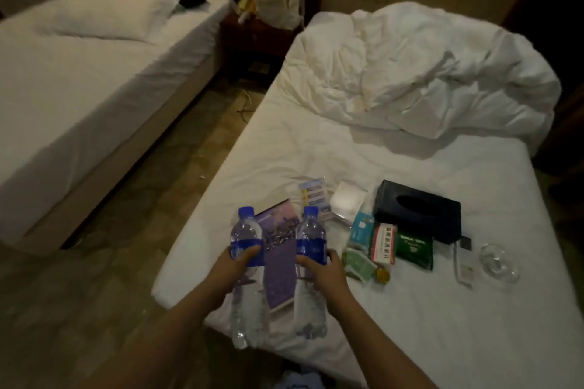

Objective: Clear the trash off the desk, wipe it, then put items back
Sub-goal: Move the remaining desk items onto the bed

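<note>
Bottles in both hands hide purple book partly.

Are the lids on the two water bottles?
Yes. Blue caps sit on the left water bottle and the right water bottle, gripped by the left hand and right hand.

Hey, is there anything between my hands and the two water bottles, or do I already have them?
Nothing is in the way. The left hand grips the left bottle around its blue label, and the right hand grips the right bottle the same way. Both are held above the bed, with a purple book beneath them.
</note>
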`<state>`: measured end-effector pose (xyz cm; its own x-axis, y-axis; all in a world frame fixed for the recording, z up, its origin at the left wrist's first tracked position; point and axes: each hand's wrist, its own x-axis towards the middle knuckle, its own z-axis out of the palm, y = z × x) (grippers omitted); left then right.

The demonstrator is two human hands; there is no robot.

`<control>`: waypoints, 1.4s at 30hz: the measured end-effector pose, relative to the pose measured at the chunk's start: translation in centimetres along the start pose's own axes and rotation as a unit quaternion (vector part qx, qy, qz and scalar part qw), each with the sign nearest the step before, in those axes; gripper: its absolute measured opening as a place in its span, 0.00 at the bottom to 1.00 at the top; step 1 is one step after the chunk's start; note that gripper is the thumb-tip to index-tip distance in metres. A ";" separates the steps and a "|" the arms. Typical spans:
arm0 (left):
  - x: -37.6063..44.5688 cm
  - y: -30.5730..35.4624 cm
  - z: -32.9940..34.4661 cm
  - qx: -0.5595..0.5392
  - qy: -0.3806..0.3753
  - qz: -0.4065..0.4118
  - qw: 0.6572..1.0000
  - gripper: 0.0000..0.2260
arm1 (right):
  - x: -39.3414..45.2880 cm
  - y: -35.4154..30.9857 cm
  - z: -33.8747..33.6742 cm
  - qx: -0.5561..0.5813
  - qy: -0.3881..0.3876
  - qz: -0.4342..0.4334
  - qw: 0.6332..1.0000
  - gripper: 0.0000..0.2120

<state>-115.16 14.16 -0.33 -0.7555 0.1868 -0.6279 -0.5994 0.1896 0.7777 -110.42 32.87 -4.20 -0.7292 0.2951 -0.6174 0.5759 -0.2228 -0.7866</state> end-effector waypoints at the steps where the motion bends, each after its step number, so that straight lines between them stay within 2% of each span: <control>1: 1.7 0.7 0.1 0.003 0.008 -0.006 1.000 0.13 | 1.5 -0.7 -0.2 0.002 0.006 0.012 1.000 0.24; 2: 3.5 1.2 0.1 0.006 0.016 -0.014 1.000 0.10 | 3.1 -1.2 -0.2 0.002 0.012 0.025 1.000 0.25; 5: 8.6 2.9 -0.4 0.027 0.022 -0.022 0.999 0.10 | 7.5 -2.6 0.4 -0.001 0.023 0.050 0.998 0.24; 9: 15.8 5.0 -1.9 0.084 0.021 -0.028 0.996 0.03 | 12.6 -4.6 2.2 -0.018 0.027 0.055 0.998 0.25; 16: 29.6 7.3 -2.9 0.108 0.020 -0.059 0.992 0.05 | 24.1 -6.6 6.9 -0.045 0.059 0.070 0.995 0.28; 21: 38.1 6.7 -2.1 0.125 0.036 -0.061 0.990 0.08 | 31.6 -5.2 9.6 -0.032 0.098 0.094 0.990 0.33; 25: 41.7 5.4 -1.5 0.164 0.013 -0.070 0.984 0.19 | 34.8 -3.4 10.8 -0.023 0.158 0.103 0.982 0.28; 28: 42.7 4.5 -1.1 0.179 0.026 -0.086 0.980 0.31 | 36.0 -2.8 11.1 -0.007 0.184 0.096 0.978 0.25; 31: 42.5 4.2 -0.6 0.172 0.039 -0.077 0.981 0.25 | 36.1 -3.0 11.2 -0.064 0.175 0.067 0.980 0.23; 34: 42.0 5.0 -0.9 0.213 0.037 -0.035 0.976 0.22 | 35.4 -3.4 10.9 -0.088 0.175 0.046 0.979 0.22; 38: 40.6 7.6 -2.4 0.337 0.042 0.003 0.940 0.21 | 33.3 -5.2 9.2 -0.139 0.164 0.042 0.976 0.21; 42: 36.9 11.1 -3.5 0.517 -0.070 0.050 0.852 0.20 | 29.7 -7.4 6.4 -0.293 0.078 0.032 0.953 0.18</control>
<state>-150.58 19.79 -14.74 -0.7069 0.3511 -0.6140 0.0736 0.8999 0.4299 -138.70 37.39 -16.74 -0.6482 0.4434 -0.6191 0.7580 0.2976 -0.5804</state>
